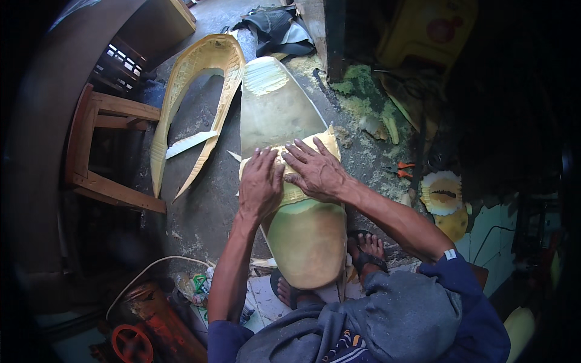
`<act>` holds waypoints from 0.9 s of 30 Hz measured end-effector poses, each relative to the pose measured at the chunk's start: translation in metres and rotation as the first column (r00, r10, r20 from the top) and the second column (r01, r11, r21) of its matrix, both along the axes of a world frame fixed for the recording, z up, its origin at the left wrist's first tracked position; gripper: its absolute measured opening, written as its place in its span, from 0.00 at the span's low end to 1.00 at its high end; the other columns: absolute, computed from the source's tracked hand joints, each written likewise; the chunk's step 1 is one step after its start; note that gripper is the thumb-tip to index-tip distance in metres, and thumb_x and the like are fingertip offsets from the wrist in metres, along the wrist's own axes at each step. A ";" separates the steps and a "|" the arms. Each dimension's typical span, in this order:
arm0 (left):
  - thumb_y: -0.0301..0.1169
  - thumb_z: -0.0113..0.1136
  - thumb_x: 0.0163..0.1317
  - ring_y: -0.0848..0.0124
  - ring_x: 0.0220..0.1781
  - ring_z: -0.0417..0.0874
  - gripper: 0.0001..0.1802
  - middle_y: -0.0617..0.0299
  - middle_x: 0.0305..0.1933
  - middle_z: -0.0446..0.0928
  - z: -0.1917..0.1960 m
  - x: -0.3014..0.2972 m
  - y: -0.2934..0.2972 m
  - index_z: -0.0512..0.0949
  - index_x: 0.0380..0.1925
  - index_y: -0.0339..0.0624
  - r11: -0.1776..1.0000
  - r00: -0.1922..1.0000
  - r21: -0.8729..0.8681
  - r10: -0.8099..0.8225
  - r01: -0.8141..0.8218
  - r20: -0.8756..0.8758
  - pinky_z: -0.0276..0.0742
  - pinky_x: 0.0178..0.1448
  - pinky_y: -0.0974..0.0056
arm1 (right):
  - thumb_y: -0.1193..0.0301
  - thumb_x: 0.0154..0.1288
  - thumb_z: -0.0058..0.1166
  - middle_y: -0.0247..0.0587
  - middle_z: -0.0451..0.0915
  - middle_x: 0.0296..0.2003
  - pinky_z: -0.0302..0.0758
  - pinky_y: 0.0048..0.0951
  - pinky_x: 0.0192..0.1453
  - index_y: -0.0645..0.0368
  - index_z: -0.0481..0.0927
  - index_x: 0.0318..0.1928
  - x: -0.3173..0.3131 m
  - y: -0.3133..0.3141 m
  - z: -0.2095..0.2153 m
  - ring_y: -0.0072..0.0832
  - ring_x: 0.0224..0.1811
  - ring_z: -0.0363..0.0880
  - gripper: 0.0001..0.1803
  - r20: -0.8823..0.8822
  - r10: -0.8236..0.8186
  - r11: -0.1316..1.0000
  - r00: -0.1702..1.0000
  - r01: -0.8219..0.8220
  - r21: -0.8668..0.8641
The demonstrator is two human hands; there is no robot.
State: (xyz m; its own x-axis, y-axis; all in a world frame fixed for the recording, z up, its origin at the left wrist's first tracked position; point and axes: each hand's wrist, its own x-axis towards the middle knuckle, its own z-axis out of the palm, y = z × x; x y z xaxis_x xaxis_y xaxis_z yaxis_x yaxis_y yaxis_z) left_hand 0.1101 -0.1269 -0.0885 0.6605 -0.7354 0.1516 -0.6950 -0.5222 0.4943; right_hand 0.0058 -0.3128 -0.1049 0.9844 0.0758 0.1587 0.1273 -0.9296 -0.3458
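A long, tapered foam pad (pixel 305 245), shaped like a motorcycle seat, lies lengthwise on the floor in front of me. Its surface is greenish-tan, with a pale ribbed patch at the far end. Across its middle runs a yellow, rough-edged foam piece (pixel 327 141). My left hand (pixel 261 183) lies flat on the left part of this piece, fingers pointing away from me. To its right, my right hand (pixel 317 172) presses down with fingers spread, its thumb close to the left hand. Both palms hide part of the yellow piece.
At the left, a U-shaped foam offcut (pixel 232 78) lies beside a wooden stool frame (pixel 121 189). Dark cloth (pixel 275 30) is heaped beyond the pad. Orange-handled scissors (pixel 404 169) and foam scraps (pixel 442 192) are at the right. A rusty cylinder (pixel 158 320) stands lower left.
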 end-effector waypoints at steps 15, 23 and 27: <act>0.40 0.47 0.77 0.47 0.75 0.73 0.26 0.47 0.71 0.75 -0.027 -0.001 -0.006 0.75 0.69 0.39 0.987 0.988 0.155 -0.065 0.044 0.138 0.63 0.79 0.46 | 0.43 0.76 0.46 0.48 0.71 0.73 0.56 0.56 0.82 0.59 0.72 0.72 0.006 -0.009 -0.009 0.44 0.79 0.65 0.37 -0.032 0.024 0.999 0.999 -0.023 0.027; 0.41 0.54 0.74 0.46 0.76 0.71 0.28 0.44 0.71 0.75 0.002 0.017 -0.003 0.75 0.67 0.35 0.977 0.990 0.158 -0.137 0.141 -0.039 0.64 0.79 0.48 | 0.44 0.80 0.38 0.50 0.66 0.76 0.51 0.55 0.84 0.61 0.64 0.76 0.015 -0.012 0.006 0.44 0.81 0.59 0.39 -0.245 0.057 0.998 0.968 -0.061 -0.010; 0.44 0.53 0.74 0.49 0.78 0.68 0.29 0.49 0.73 0.74 -0.006 0.018 0.001 0.75 0.69 0.43 0.975 0.994 0.197 -0.102 0.105 -0.026 0.61 0.80 0.47 | 0.41 0.79 0.37 0.46 0.61 0.79 0.45 0.51 0.86 0.56 0.61 0.79 0.012 -0.009 0.003 0.39 0.84 0.52 0.41 -0.271 0.015 0.997 0.962 -0.035 -0.069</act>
